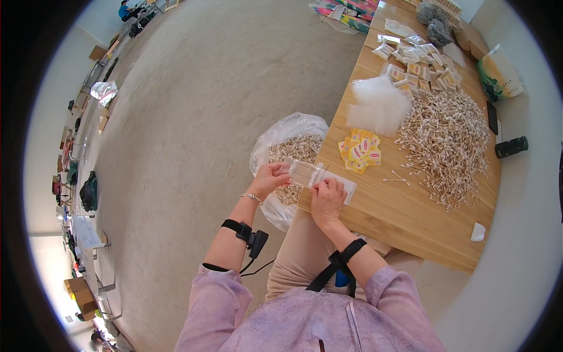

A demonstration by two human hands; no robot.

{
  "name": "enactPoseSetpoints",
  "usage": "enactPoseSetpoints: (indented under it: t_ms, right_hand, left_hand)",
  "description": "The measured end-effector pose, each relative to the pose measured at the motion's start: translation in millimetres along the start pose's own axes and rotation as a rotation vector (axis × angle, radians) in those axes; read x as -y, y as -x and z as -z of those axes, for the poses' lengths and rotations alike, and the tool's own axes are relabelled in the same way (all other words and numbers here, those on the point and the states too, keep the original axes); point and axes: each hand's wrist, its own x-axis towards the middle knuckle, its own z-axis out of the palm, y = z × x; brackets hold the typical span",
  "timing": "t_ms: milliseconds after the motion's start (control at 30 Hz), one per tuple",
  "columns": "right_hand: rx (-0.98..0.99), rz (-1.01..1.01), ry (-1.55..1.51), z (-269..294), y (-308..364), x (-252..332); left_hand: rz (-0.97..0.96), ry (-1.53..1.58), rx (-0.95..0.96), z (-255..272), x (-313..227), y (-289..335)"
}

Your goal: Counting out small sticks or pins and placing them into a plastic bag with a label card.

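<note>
A clear plastic bag of cotton swabs [304, 173], its swabs lying side by side, spans the gap between my two hands at the table's near left edge. My left hand [271, 179] pinches one end of it, above the floor sack. At the other end, my right hand [328, 199] has curled fingers closed at the bag's edge, over the tabletop. Partly under that hand lies a flat white piece [347, 186], its kind unclear. Small yellow-and-white cards [360, 151] are heaped just beyond.
A big pile of loose cotton swabs [448, 146] covers the table's right side. Empty clear bags [381, 105] and filled packets [419, 69] lie farther back. A plastic sack of swabs [296, 146] stands on the floor by the table edge. A black cylinder [512, 147] is near the wall.
</note>
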Motion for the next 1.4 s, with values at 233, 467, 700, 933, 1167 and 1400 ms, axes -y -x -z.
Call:
enactPoseSetpoints:
  t_ms: [233,467,700,933,1167,1400]
  right_hand:
    - [0.113,-0.053,-0.026,4.8,-0.8,0.6]
    - [0.245,0.142,0.218,-3.3,4.4,-3.4]
    - [0.305,0.141,0.255,-6.4,3.1,0.8]
    - [0.263,0.131,0.214,0.3,-1.5,-1.5]
    - [-0.214,-0.155,0.234,28.0,-78.8,-64.6]
    - [-0.069,-0.290,0.215,54.7,-110.1,-83.1]
  left_hand:
    - [0.017,-0.015,-0.012,-1.6,-0.4,-1.1]
    - [-0.197,-0.384,-0.376,-27.2,12.7,-27.1]
    - [-0.217,-0.509,-0.361,-35.1,19.8,-39.8]
    - [-0.277,-0.361,-0.313,-28.0,36.5,-49.0]
    - [-0.311,-0.345,-0.339,-30.7,40.1,-52.3]
    - [-0.340,-0.320,-0.374,-28.7,46.7,-53.9]
